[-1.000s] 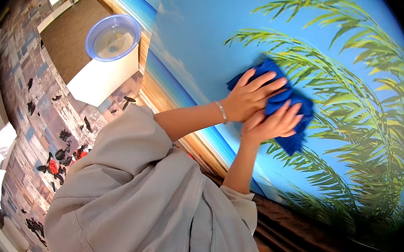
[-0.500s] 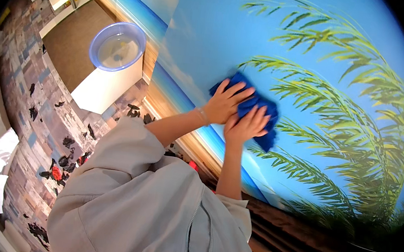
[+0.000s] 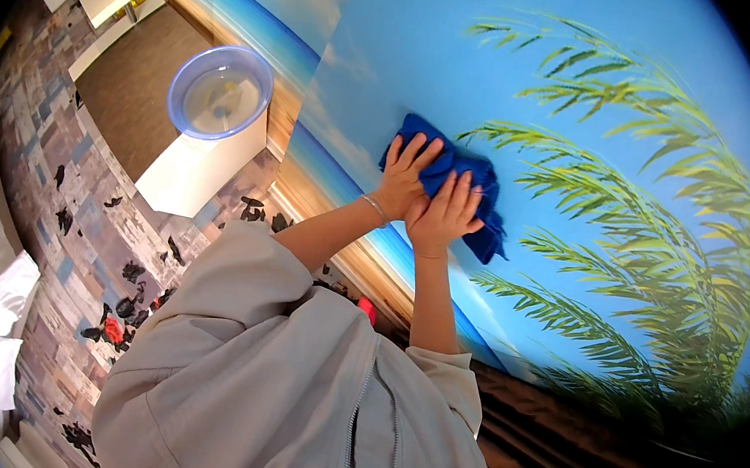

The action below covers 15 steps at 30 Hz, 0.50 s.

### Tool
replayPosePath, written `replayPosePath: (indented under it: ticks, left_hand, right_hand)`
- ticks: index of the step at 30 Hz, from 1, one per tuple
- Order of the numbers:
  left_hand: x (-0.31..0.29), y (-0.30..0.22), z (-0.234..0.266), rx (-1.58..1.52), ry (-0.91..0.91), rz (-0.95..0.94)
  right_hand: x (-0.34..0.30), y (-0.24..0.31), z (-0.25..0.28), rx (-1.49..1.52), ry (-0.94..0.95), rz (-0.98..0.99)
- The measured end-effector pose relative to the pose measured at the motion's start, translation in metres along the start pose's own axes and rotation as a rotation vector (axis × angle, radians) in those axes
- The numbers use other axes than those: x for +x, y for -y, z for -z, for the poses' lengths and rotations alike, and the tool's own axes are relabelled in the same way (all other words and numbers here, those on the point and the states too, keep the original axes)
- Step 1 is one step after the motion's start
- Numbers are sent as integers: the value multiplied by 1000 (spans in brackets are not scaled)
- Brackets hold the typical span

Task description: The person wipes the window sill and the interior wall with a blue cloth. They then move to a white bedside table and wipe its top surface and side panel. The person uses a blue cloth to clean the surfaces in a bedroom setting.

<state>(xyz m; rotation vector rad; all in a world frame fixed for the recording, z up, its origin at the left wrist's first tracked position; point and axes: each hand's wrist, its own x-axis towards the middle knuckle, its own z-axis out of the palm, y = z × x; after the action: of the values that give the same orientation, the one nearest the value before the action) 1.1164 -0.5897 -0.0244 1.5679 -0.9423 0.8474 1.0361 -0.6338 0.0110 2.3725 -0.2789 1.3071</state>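
A dark blue cloth (image 3: pixel 488 235) lies bunched against a wall covered by a beach mural (image 3: pixel 393 62) of blue sky and green palm fronds. My left hand (image 3: pixel 406 181) presses on its upper left part, fingers spread and flat. Just below and to the right, my right hand (image 3: pixel 442 218) pushes on the cloth's middle, fingers stretched out and slightly apart. The two hands touch near the thumbs. The cloth's underside and the patch of wall beneath it are hidden.
A blue-rimmed basin (image 3: pixel 196 128) of water stands on a white cabinet (image 3: pixel 202 179) at the left. Dark scraps and a red piece (image 3: pixel 113 330) litter the patterned floor (image 3: pixel 70 266). White pillows (image 3: pixel 7 296) are at the far left, and a brown curtain (image 3: pixel 553 454) hangs at the lower right.
Both hands and the cloth have slid a little left and up across the mural. The whole view has shifted slightly.
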Motion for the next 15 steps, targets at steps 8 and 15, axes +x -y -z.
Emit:
replayPosePath:
  ticks: [8,15]
  left_hand:
    - [101,-4,29,64,-70,40]
    - [73,-3,13,83,-111,195]
  right_hand:
    - [103,-5,29,33,-98,-25]
    - [80,7,10,-82,-98,-30]
